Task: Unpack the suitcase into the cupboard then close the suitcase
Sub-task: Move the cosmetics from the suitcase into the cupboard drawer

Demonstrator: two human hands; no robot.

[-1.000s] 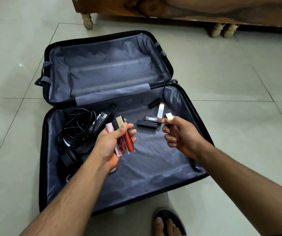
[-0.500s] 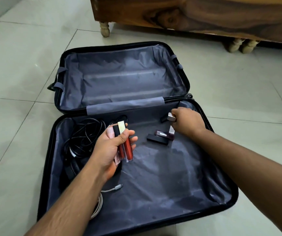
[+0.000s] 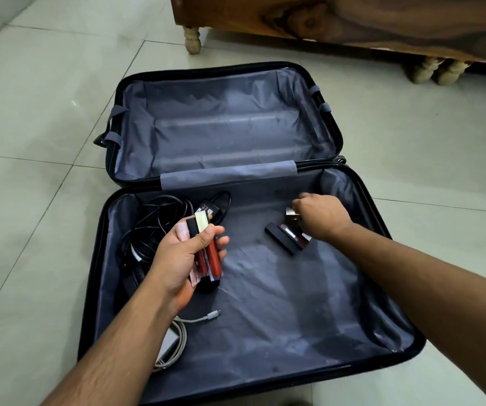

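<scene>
Since a second ago, our right hand (image 3: 321, 218) reached down, fingers curled on a lip gloss (image 3: 291, 215). Our left hand (image 3: 189, 256) grips three lip gloss tubes (image 3: 209, 256) over the open suitcase (image 3: 265, 303).

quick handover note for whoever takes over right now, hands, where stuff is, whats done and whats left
Left hand: grip on a bunch of lip gloss tubes, held above the suitcase.
Right hand: down in the near half, fingers curled at a silver-capped tube; the exact grip is hidden.
Still in the near half: a black lipstick case beside the right hand, black cables with a power adapter on the left, a white cable near the front.
Done: far half shows only lining.
Left: gather the remaining cosmetics, take out the cables, put everything in the cupboard, close the suitcase.
</scene>
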